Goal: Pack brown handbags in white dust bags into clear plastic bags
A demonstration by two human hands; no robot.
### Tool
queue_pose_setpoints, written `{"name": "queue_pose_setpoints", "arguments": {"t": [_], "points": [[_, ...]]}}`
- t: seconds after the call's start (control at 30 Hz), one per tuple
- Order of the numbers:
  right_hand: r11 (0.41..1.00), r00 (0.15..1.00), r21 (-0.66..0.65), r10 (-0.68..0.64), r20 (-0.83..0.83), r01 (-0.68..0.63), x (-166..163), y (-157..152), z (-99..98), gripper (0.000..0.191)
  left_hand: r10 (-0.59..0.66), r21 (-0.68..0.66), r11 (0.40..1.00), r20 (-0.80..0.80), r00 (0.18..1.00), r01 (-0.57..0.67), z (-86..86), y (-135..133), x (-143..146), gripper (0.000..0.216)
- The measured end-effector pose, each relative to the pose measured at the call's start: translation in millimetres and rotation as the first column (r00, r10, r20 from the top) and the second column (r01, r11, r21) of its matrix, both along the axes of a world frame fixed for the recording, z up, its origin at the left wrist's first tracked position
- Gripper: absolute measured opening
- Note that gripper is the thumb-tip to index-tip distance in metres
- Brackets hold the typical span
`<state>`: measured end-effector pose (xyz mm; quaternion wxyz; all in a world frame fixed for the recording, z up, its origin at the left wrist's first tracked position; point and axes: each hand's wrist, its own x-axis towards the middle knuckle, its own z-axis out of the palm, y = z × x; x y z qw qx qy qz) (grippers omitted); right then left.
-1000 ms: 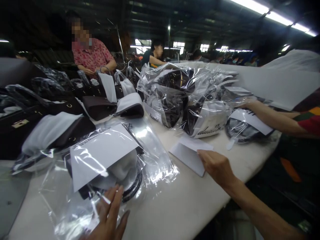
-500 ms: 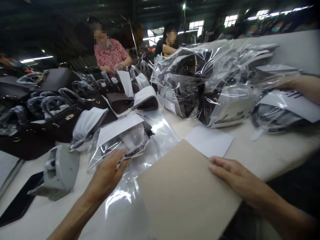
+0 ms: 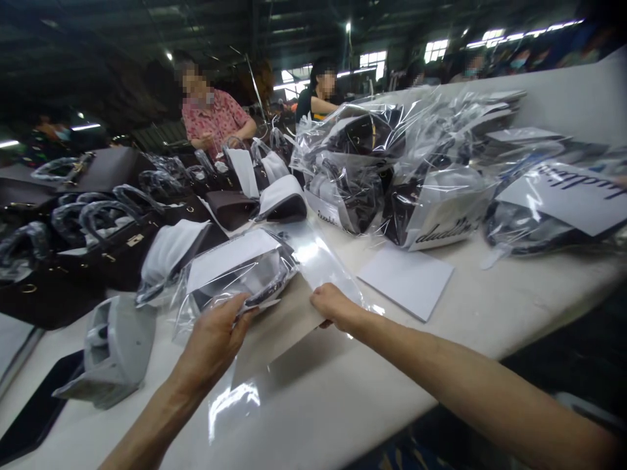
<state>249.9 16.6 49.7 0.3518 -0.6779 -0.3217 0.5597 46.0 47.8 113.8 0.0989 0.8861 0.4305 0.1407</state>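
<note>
A handbag (image 3: pixel 245 267) with a white paper sheet on it lies in clear plastic in front of me. My left hand (image 3: pixel 223 326) is closed on its near edge, thumb and fingers pinching the rim. In my right hand (image 3: pixel 336 307) is a tan cardboard sheet (image 3: pixel 279 316), gripped by its right edge. The cardboard slopes against the near side of the handbag, its far part hidden behind it. Clear plastic film (image 3: pixel 326 254) spreads flat around and beneath both; whether the cardboard is inside the film, I cannot tell.
A grey tape dispenser (image 3: pixel 120 346) and a dark flat panel (image 3: pixel 42 408) are at left. Dark handbags (image 3: pixel 122 248) crowd the far left. Plastic-wrapped handbags (image 3: pixel 357 189) pile up behind a white paper stack (image 3: pixel 409 277). A co-worker (image 3: pixel 215 117) stands across the table.
My right hand has moved left with the cardboard, bringing it from in front of me up against the handbag. My left hand keeps its hold on the handbag's edge.
</note>
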Motion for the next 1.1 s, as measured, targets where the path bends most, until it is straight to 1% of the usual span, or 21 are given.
{"name": "queue_pose_setpoints", "arguments": {"t": [0.13, 0.23, 0.33, 0.43, 0.53, 0.6, 0.63, 0.7, 0.73, 0.77, 0.8, 0.83, 0.87, 0.9, 0.93, 0.97, 1.0, 1.03, 1.07, 1.1], "points": [[0.994, 0.993, -0.026, 0.101, -0.06, -0.103, -8, -18, 9.5, 0.014, 0.012, 0.02, 1.0, 0.041, 0.999, -0.013, 3.6, 8, -5, 0.018], [0.993, 0.992, -0.043, 0.102, -0.077, -0.106, -9, -21, 9.1, 0.015, -0.017, 0.004, 1.0, 0.042, 0.999, 0.017, 4.9, 11, -5, 0.017], [0.997, 0.999, -0.062, 0.046, -0.027, -0.047, -7, -1, 1.8, 0.015, -0.031, -0.007, 0.999, 0.044, 0.999, 0.032, 5.3, 9, -5, 0.017], [0.998, 0.999, -0.055, 0.031, 0.018, -0.03, -10, 36, -8.3, 0.016, -0.037, -0.002, 0.999, 0.043, 0.998, 0.037, 5.3, 6, -5, 0.016], [0.997, 0.996, -0.008, 0.077, 0.035, -0.076, -22, 71, -14.8, 0.025, -0.039, 0.034, 0.999, 0.018, 0.999, 0.038, 6.7, 9, -5, 0.017], [0.991, 0.991, 0.051, 0.121, 0.057, -0.124, -28, 83, -14.5, 0.03, -0.03, 0.078, 0.997, 0.011, 1.0, 0.029, 10.1, 16, -8, 0.018], [0.983, 0.986, 0.095, 0.152, 0.075, -0.159, -28, 84, -13.0, 0.033, -0.024, 0.1, 0.995, 0.011, 1.0, 0.023, 12.9, 21, -9, 0.019], [0.952, 0.968, 0.186, 0.224, 0.11, -0.242, -21, 77, -7.7, 0.037, -0.011, 0.128, 0.992, 0.004, 1.0, 0.01, 20.8, 32, -14, 0.021], [0.919, 0.948, 0.245, 0.277, 0.159, -0.31, -15, 70, -4.3, 0.038, -0.003, 0.136, 0.991, -0.002, 1.0, 0.004, 25.7, 39, -17, 0.022], [0.854, 0.9, 0.312, 0.339, 0.274, -0.417, -6, 63, -0.6, 0.044, 0.004, 0.136, 0.991, -0.013, 1.0, -0.002, 31.0, 46, -20, 0.023], [0.749, 0.801, 0.355, 0.38, 0.462, -0.56, 3, 57, 3.6, 0.056, 0.006, 0.128, 0.992, -0.03, 1.0, -0.002, 36.6, 54, -23, 0.024], [0.606, 0.623, 0.333, 0.362, 0.693, -0.723, 11, 53, 8.5, 0.065, 0.005, 0.121, 0.993, -0.043, 0.999, 0.0, 42.5, 63, -25, 0.025], [0.457, 0.38, 0.23, 0.268, 0.885, -0.859, 19, 53, 14.8, 0.062, -0.003, 0.113, 0.994, -0.048, 0.999, 0.009, 48.6, 71, -28, 0.026], [0.347, 0.132, 0.08, 0.13, 0.983, -0.934, 23, 56, 23.0, 0.047, -0.017, 0.104, 0.994, -0.051, 0.999, 0.023, 55.2, 79, -30, 0.027], [0.298, -0.055, -0.054, 0.004, 0.998, -0.953, 26, 62, 33.9, 0.028, -0.036, 0.094, 0.995, -0.053, 0.998, 0.041, 62.5, 87, -32, 0.028], [0.297, -0.154, -0.126, -0.071, 0.986, -0.947, 26, 70, 48.0, 0.016, -0.06, 0.082, 0.995, -0.058, 0.997, 0.064, 70.6, 95, -34, 0.028], [0.306, -0.19, -0.145, -0.123, 0.974, -0.941, 23, 80, 65.5, 0.02, -0.08, 0.076, 0.994, -0.057, 0.995, 0.084, 79.5, 101, -37, 0.029], [0.314, -0.179, -0.118, -0.173, 0.968, -0.942, 20, 89, 86.3, 0.025, -0.09, 0.079, 0.992, -0.05, 0.995, 0.094, 89.3, 105, -40, 0.03], [0.314, -0.142, -0.064, -0.231, 0.963, -0.947, 16, 97, 109.8, 0.025, -0.088, 0.092, 0.992, -0.031, 0.996, 0.09, 99.5, 108, -42, 0.031], [0.298, -0.094, 0.001, -0.302, 0.949, -0.954, 12, 102, 135.0, 0.022, -0.075, 0.114, 0.991, 0.003, 0.997, 0.074, 109.7, 108, -45, 0.033]]}}
